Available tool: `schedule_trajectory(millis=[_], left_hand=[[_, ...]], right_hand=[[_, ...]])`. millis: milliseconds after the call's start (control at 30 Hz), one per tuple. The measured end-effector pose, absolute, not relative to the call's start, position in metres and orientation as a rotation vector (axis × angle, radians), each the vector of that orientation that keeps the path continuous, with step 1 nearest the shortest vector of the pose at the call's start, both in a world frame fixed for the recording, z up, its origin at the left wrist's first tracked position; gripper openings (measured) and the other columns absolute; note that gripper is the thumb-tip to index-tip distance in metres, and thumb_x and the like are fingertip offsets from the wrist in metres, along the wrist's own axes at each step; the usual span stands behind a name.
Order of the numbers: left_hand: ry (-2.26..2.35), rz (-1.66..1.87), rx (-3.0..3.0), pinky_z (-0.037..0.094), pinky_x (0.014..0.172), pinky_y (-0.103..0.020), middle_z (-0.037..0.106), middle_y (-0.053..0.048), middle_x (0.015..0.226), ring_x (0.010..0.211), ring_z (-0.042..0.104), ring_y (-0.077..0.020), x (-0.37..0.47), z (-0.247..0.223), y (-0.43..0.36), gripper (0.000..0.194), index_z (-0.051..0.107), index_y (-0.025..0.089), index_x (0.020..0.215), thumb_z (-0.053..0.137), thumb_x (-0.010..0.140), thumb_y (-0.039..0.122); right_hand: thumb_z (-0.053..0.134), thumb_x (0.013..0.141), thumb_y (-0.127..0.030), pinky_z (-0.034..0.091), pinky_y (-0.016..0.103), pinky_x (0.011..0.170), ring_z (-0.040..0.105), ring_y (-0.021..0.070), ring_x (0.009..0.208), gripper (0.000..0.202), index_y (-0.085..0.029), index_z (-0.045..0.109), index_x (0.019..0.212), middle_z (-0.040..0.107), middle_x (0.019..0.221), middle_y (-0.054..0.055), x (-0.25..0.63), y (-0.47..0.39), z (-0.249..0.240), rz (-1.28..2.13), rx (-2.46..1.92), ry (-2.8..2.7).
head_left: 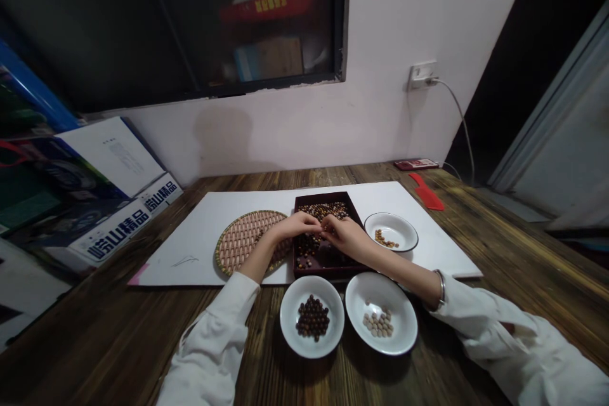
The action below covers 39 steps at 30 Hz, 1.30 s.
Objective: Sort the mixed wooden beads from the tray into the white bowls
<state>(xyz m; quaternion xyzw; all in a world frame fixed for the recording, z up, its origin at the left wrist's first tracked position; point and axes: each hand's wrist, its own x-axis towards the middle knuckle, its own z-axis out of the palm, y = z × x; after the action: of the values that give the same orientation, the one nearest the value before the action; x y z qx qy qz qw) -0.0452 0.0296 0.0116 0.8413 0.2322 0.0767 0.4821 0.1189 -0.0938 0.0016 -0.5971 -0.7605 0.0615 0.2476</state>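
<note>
Tray, dark and rectangular, at the middle of a white board on a wooden worktop; contains loose beads of mixed colours, spread over its far part and near left corner.

Left hand: over the tray, fingers bent, tips drawn close together; cannot tell whether a bead is between them. Right hand: also over the tray, fingers curled inward, tips meeting those of the left; grip hidden, contents cannot be told. Bracelet, on the right wrist.

Woven mat, round, left of the tray, partly under the left forearm.

Bowls, white, three: near left bowl, dark brown beads; near right bowl, pale beads; far right bowl, amber beads.

Comb, red, far right. Phone, beyond the comb.
</note>
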Motion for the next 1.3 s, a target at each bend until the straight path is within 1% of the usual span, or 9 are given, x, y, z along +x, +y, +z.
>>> schedule_trajectory(millis=[167,300,467,700,867,1067,1300], left_hand=[[0.544,0.175,2.064,0.041,0.073,-0.024,0.069,-0.002,0.074,0.073,0.057,-0.0129,-0.0459,0.0118,0.0305,0.029,0.075,0.013,0.077,0.07,0.075,0.041],[0.549,0.174,2.051,0.04,0.071,-0.024,0.068,-0.001,0.072,0.072,0.056,-0.0127,-0.0462,0.0123,0.0301,0.03,0.075,0.012,0.076,0.069,0.076,0.042],[0.552,0.166,2.023,0.042,0.073,-0.024,0.069,-0.001,0.071,0.072,0.057,-0.0127,-0.0458,0.0143,0.0278,0.031,0.075,0.013,0.075,0.071,0.075,0.043],[0.558,0.193,2.019,0.043,0.076,-0.026,0.072,-0.003,0.076,0.075,0.059,-0.0143,-0.0477,0.0158,0.028,0.036,0.076,0.013,0.079,0.073,0.073,0.048],[0.543,0.176,2.018,0.045,0.08,-0.026,0.075,-0.003,0.085,0.08,0.061,-0.0153,-0.0498,0.0193,0.0278,0.027,0.077,0.015,0.084,0.076,0.071,0.038],[0.566,0.16,2.014,0.045,0.086,-0.027,0.075,-0.002,0.084,0.083,0.064,-0.0152,-0.0484,0.0197,0.027,0.014,0.076,0.015,0.082,0.073,0.073,0.026],[0.549,0.172,2.034,0.046,0.085,-0.026,0.073,-0.001,0.081,0.081,0.063,-0.0143,-0.0489,0.0184,0.0287,0.012,0.075,0.015,0.08,0.071,0.074,0.023]], right_hand=[[0.057,0.096,-0.025,0.038,0.027,0.074,0.063,0.0163,0.075,0.007,-0.018,0.056,0.094,0.072,0.085,0.003,0.1181,-0.096,0.0056,0.15,-1.639,-2.084],[0.058,0.095,-0.023,0.036,0.024,0.069,0.06,0.0139,0.069,0.006,-0.018,0.056,0.093,0.07,0.079,0.002,0.1189,-0.0949,0.0048,0.184,-1.628,-2.08],[0.06,0.093,-0.021,0.034,0.023,0.068,0.06,0.0136,0.07,0.004,-0.019,0.056,0.094,0.07,0.08,0.001,0.1202,-0.0939,0.0024,0.182,-1.598,-2.066],[0.057,0.093,-0.019,0.033,0.023,0.065,0.059,0.0132,0.067,0.001,-0.019,0.057,0.094,0.069,0.076,0.001,0.1207,-0.0955,0.0036,0.172,-1.598,-2.047],[0.055,0.094,-0.022,0.033,0.023,0.064,0.059,0.0138,0.067,0.004,-0.019,0.058,0.093,0.07,0.077,0.001,0.1209,-0.0964,0.0044,0.162,-1.592,-2.042],[0.055,0.095,-0.025,0.028,0.022,0.059,0.058,0.0136,0.064,0.008,-0.02,0.06,0.094,0.068,0.075,0.001,0.1209,-0.098,0.005,0.182,-1.635,-2.044],[0.053,0.096,-0.027,0.03,0.021,0.061,0.061,0.0138,0.067,0.009,-0.021,0.059,0.098,0.069,0.079,0.001,0.1221,-0.0983,0.0031,0.211,-1.626,-2.064]])
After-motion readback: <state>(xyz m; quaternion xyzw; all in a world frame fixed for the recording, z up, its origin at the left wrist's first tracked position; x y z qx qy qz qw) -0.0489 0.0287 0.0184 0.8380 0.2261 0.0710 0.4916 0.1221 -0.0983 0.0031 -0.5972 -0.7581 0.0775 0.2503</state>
